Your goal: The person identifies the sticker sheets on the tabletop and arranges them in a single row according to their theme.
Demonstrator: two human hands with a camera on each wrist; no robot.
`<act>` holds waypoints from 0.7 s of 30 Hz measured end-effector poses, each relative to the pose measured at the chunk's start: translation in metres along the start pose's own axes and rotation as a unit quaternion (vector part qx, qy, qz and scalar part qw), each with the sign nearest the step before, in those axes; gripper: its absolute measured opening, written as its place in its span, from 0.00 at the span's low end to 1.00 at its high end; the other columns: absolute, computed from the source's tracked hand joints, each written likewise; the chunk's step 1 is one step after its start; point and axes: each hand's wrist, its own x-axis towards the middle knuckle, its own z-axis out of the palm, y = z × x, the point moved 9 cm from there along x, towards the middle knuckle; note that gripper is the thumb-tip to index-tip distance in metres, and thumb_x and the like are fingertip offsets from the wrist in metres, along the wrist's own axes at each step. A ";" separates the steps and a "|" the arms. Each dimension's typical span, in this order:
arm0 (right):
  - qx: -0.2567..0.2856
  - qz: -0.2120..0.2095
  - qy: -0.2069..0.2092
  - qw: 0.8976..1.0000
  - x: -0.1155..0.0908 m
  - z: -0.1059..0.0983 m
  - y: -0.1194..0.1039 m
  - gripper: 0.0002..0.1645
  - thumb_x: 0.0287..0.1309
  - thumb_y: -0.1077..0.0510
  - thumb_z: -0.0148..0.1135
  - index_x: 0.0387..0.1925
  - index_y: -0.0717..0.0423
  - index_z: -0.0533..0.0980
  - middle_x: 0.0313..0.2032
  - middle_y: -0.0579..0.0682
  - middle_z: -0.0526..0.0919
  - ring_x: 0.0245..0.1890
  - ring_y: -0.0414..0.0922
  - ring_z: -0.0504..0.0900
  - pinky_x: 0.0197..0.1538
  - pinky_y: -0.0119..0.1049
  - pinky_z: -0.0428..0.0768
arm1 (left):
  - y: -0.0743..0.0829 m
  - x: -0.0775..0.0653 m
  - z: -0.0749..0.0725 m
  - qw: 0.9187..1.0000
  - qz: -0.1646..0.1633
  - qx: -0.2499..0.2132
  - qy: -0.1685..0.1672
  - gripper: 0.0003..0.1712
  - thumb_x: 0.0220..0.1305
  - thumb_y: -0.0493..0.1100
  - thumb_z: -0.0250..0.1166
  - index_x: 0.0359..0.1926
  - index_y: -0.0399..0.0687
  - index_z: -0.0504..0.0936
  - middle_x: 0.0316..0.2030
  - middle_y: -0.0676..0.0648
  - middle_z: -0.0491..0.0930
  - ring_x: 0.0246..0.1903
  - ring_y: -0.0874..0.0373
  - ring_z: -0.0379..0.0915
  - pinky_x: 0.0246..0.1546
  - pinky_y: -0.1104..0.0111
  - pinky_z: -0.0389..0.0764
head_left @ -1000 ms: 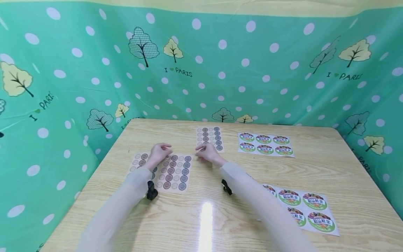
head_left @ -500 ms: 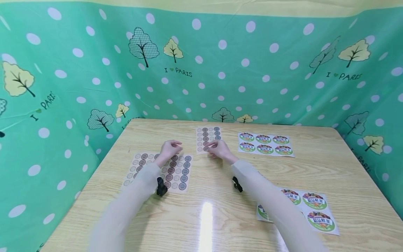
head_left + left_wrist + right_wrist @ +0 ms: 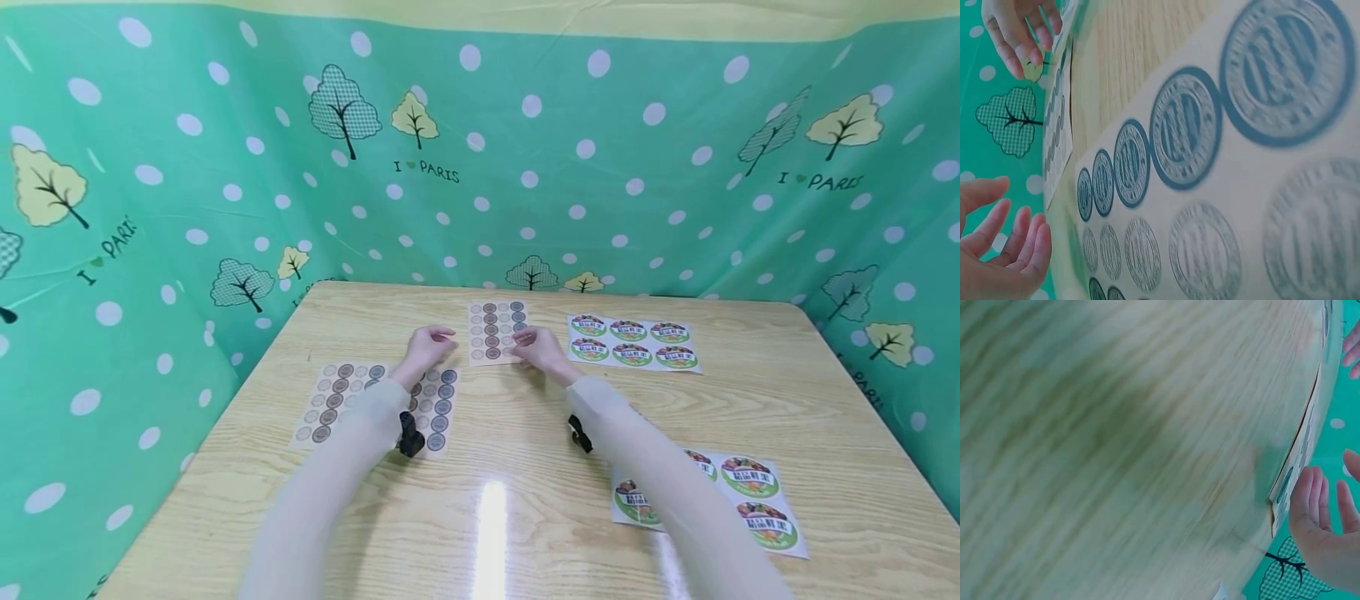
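A sheet of small round stickers (image 3: 486, 332) lies toward the back of the table, between both hands. My left hand (image 3: 431, 345) is just left of it, over the far edge of another round-sticker sheet (image 3: 437, 408). In the left wrist view the thumb and fingers of that left hand (image 3: 1007, 247) are spread apart, holding nothing. My right hand (image 3: 542, 350) is at the back sheet's right edge, its fingertips overlapping the near corner. The right wrist view shows this right hand (image 3: 1329, 531) with loosely extended fingers beside the sheet's edge (image 3: 1282, 490).
A third round-sticker sheet (image 3: 330, 400) lies at left, partly behind the left sleeve. On the right are a sheet of oval fruit labels (image 3: 632, 343) at the back and a larger label sheet (image 3: 780, 533) nearer, partly covered by the right sleeve. A green curtain (image 3: 570, 192) surrounds the wooden table (image 3: 525, 500).
Both hands have moved right and slightly back, from above the front sticker sheet to either side of the back one. The sheets appear to lie where they were.
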 end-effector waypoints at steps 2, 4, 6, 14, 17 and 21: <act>0.005 0.006 0.002 1.000 0.001 -0.002 0.002 0.21 0.50 0.66 0.59 0.48 0.64 0.70 0.41 0.60 0.76 0.35 0.53 0.78 0.37 0.37 0.80 | -0.018 0.019 0.008 1.000 0.016 -0.015 -0.001 0.14 0.46 0.42 0.68 0.38 0.47 0.82 0.29 0.46 0.77 0.29 0.55 0.73 0.29 0.69 0.75; 0.005 0.009 0.007 1.000 0.002 -0.004 0.004 0.21 0.50 0.66 0.59 0.48 0.64 0.71 0.41 0.60 0.75 0.35 0.53 0.78 0.37 0.37 0.79 | -0.040 0.039 0.017 1.000 0.013 -0.025 -0.006 0.16 0.44 0.44 0.70 0.38 0.48 0.82 0.29 0.46 0.77 0.28 0.55 0.72 0.28 0.68 0.75; 0.001 0.012 0.010 1.000 0.003 -0.007 0.006 0.21 0.50 0.66 0.59 0.48 0.64 0.71 0.40 0.59 0.76 0.35 0.52 0.77 0.37 0.37 0.79 | -0.050 0.048 0.022 0.999 0.012 -0.035 -0.012 0.16 0.44 0.44 0.69 0.38 0.47 0.82 0.29 0.46 0.77 0.28 0.55 0.72 0.27 0.68 0.75; 0.004 -0.004 0.019 1.000 0.011 -0.015 0.010 0.24 0.43 0.67 0.63 0.47 0.62 0.72 0.39 0.58 0.75 0.35 0.49 0.75 0.37 0.38 0.76 | -0.019 0.024 0.023 0.999 -0.022 -0.043 -0.007 0.16 0.48 0.40 0.66 0.42 0.43 0.80 0.33 0.43 0.77 0.32 0.53 0.73 0.32 0.66 0.77; 0.004 -0.003 0.023 1.000 0.012 -0.017 0.012 0.26 0.43 0.66 0.64 0.48 0.62 0.70 0.42 0.58 0.74 0.41 0.50 0.74 0.44 0.39 0.75 | 0.013 -0.007 0.016 0.998 -0.046 -0.042 0.000 0.16 0.51 0.36 0.62 0.44 0.38 0.78 0.36 0.40 0.76 0.35 0.52 0.73 0.35 0.67 0.77; 0.019 0.024 0.016 0.999 0.010 -0.015 0.013 0.29 0.45 0.67 0.61 0.53 0.62 0.67 0.51 0.59 0.69 0.50 0.53 0.69 0.52 0.42 0.71 | 0.027 -0.020 0.014 0.998 -0.024 -0.056 0.002 0.16 0.52 0.35 0.62 0.44 0.38 0.78 0.36 0.42 0.77 0.36 0.54 0.73 0.35 0.71 0.76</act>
